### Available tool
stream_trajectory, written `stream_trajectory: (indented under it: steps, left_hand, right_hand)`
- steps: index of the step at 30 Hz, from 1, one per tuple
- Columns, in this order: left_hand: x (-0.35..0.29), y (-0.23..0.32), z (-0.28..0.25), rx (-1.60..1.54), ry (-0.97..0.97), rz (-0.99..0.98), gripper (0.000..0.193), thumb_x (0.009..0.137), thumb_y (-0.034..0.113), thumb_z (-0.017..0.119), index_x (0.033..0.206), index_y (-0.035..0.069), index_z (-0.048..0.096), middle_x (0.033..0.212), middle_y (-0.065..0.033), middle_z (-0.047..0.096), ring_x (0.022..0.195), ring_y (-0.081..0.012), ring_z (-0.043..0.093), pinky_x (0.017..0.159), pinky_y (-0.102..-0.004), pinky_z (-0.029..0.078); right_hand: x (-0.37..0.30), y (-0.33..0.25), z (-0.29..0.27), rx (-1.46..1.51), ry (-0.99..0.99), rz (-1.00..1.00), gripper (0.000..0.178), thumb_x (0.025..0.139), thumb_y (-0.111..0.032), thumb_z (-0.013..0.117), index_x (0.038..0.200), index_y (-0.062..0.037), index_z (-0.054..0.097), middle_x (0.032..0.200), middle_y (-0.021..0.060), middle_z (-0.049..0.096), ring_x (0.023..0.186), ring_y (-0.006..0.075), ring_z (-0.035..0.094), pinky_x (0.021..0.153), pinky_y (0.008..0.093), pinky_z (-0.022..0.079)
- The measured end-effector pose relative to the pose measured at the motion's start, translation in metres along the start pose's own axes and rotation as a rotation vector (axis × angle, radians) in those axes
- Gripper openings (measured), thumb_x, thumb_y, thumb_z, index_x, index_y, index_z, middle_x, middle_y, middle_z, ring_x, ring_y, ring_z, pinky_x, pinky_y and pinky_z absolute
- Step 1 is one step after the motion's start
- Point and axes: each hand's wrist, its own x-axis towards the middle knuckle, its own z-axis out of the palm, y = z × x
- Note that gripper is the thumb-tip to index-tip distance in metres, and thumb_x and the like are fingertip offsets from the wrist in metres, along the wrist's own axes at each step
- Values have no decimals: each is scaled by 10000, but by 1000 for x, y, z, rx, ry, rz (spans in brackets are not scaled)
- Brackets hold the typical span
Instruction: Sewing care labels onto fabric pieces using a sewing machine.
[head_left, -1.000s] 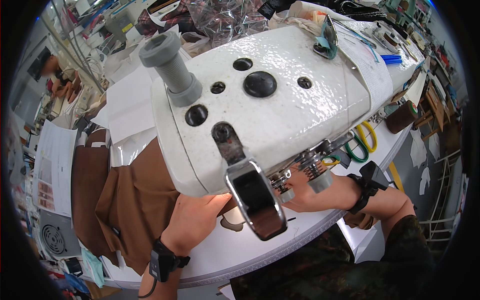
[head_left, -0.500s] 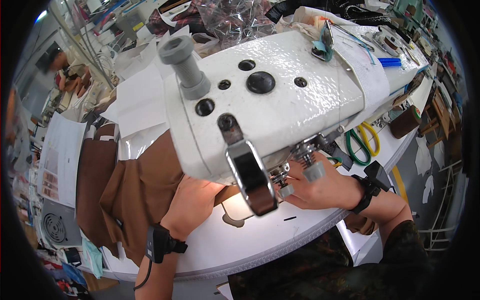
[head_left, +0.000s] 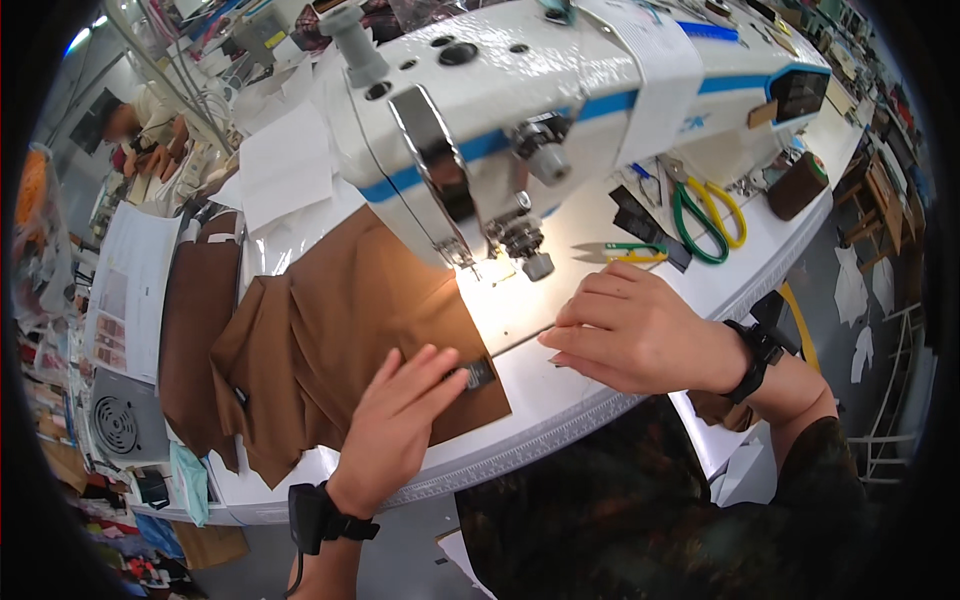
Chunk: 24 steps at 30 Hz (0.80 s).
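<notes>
Left hand (head_left: pixel 398 415) flat, fingers extended, slightly parted, resting on brown cloth (head_left: pixel 330 320), fingertip at dark label (head_left: pixel 480 374); grips nothing. Right hand (head_left: pixel 630 330) half-curled, thumb and fingertips drawn close together, right of cloth; cannot tell whether anything thin is pinched. Cloth lies on surface (head_left: pixel 535 385), rumpled toward left, corner near sewing machine (head_left: pixel 520 85). Snips (head_left: pixel 640 252) just beyond right hand, near scissors (head_left: pixel 689 184).

The curled right hand (head_left: pixel 635 335) hides whether it grips anything, and the dark label (head_left: pixel 480 374) is too small to read.
</notes>
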Motion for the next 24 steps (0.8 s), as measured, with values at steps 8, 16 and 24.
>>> stream_trajectory:
  steps: [8,16,24]
  left_hand:
    - [-31,16,17,118,310,-31,355,757,-112,653,1065,19,771,1054,-122,707,983,-322,690,860,-437,540]
    - [-32,26,27,224,248,50,348,776,-34,719,1115,20,778,1018,-87,659,951,-288,658,857,-425,507]
    - [-22,37,43,274,221,76,446,806,64,693,1248,28,745,969,-53,565,918,-234,612,914,-404,497]
  right_hand:
    - [-4,-25,32,43,-25,-118,271,839,-127,716,1090,-28,733,1098,54,695,1013,214,661,847,346,511]
    - [-10,-26,35,-38,-133,-239,455,783,-128,699,1218,4,730,1256,79,697,1097,220,651,909,368,534]
    - [-15,-28,36,-52,-108,-208,365,862,-167,794,1190,-16,740,1236,74,709,1070,222,673,881,367,530]
